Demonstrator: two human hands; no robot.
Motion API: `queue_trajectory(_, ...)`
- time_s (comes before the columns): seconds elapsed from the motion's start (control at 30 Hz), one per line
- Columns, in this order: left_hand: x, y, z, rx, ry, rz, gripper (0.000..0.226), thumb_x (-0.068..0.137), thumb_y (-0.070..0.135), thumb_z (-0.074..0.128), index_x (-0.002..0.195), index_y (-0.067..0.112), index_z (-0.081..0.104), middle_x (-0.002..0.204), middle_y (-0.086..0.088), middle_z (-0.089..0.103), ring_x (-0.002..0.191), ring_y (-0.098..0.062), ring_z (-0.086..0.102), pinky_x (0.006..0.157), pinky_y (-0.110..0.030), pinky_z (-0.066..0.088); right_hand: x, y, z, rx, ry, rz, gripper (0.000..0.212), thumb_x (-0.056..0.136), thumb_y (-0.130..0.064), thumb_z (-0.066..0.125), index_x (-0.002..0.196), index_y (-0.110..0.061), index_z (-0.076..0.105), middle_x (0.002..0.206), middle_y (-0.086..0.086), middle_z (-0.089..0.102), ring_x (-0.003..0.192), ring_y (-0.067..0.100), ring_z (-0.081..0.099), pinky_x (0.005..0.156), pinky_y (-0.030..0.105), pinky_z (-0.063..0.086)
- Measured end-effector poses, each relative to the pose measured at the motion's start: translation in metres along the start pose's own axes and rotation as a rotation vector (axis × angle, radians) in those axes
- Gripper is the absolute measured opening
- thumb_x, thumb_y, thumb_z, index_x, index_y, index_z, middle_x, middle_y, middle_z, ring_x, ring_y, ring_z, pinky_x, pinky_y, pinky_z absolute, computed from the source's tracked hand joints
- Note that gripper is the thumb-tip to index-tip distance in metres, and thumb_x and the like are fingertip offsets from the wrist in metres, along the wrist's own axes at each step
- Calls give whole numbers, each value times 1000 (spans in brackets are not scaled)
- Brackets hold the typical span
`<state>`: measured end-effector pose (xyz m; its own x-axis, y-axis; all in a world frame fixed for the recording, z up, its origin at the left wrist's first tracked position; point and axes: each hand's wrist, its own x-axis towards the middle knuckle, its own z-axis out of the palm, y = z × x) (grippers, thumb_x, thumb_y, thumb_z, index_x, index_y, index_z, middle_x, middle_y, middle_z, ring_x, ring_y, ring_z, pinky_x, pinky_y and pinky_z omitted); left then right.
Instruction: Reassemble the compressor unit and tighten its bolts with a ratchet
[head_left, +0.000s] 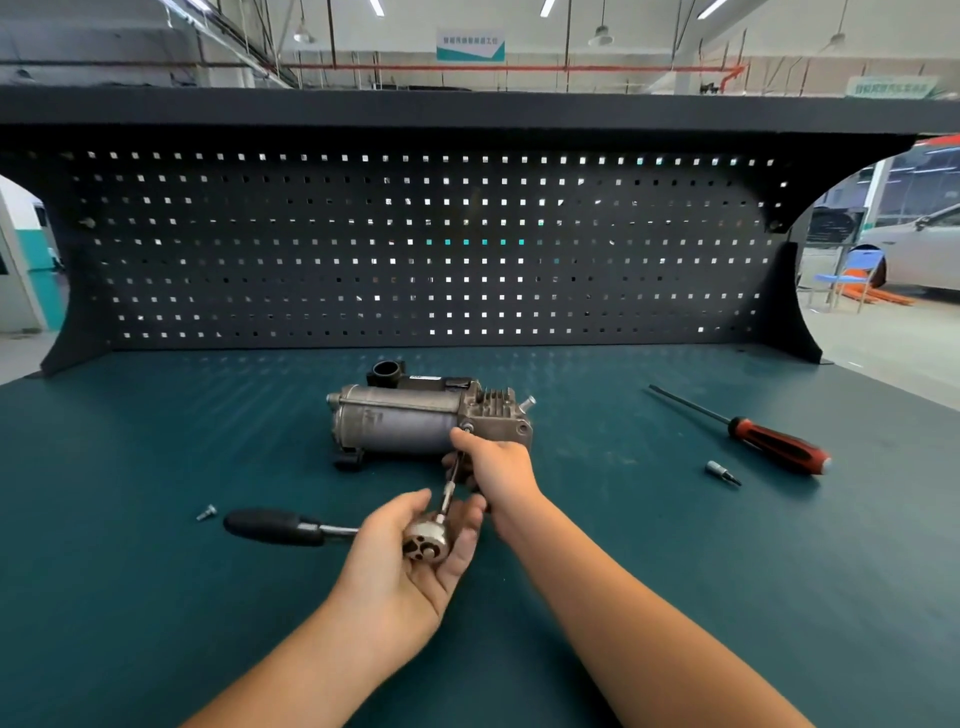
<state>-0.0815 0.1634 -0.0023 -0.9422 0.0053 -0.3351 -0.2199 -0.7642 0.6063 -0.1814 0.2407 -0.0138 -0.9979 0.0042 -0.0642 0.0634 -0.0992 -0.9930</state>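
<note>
Loose bolt (206, 513) lies on the surface (130, 597), just beside the ratchet (275, 526) handle, which points left; left grip (395, 569) cups the chrome ratchet head from below, fingers curled round it; extension (451, 480) runs up from the head to the flange bolt (467, 428); right grip (501, 467) pinches the extension near its tip, steadying it.

Compressor (405, 423) lies on its side mid-surface, just beyond both grips; grey metal cylinder, finned head at the right end, black plastic fittings behind and beneath.

Judgement: heavy, rigid, not fragile; the round body may roll under torque, so brace on the cylinder or finned block, not the plastic; chrome head looks slick, so pull on the black handle.

Bit (722, 472) and screwdriver (779, 444) lie well apart to the right, untouched.
</note>
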Motion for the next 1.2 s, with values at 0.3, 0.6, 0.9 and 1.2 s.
queue_trajectory(0.3,4,22,2,653,50,211,12,88,-3,49,85,-1,61,42,-2,50,30,-7,41,31,-11,28,0,8,5,-149,-5,-79,55,93,-39,52,92,15,64,64,9,52,51,13,37,47,22,29)
queue_trajectory(0.6,5,17,-10,2425,268,845,12,90,24,45,95,19,35,96,1,59,94,-25,61,60,-31,32,4,14,9,-130,-89,-82,47,98,-35,43,70,-3,61,47,-5,57,34,4,47,37,12,32)
queue_trajectory(0.9,4,3,4,352,-64,78,18,95,13,49,88,1,60,55,-9,63,40,-13,59,37,-17,47,4,8,-3,-238,98,-200,59,84,-36,67,38,-16,35,26,-10,32,28,4,32,36,14,25)
queue_trajectory(1.2,-2,23,7,20,-73,-15,27,93,13,44,98,-10,57,52,-4,57,32,-4,45,30,-11,35,7,2,-30,-316,437,-449,22,96,-25,49,99,-9,64,103,3,52,87,13,49,73,22,32)
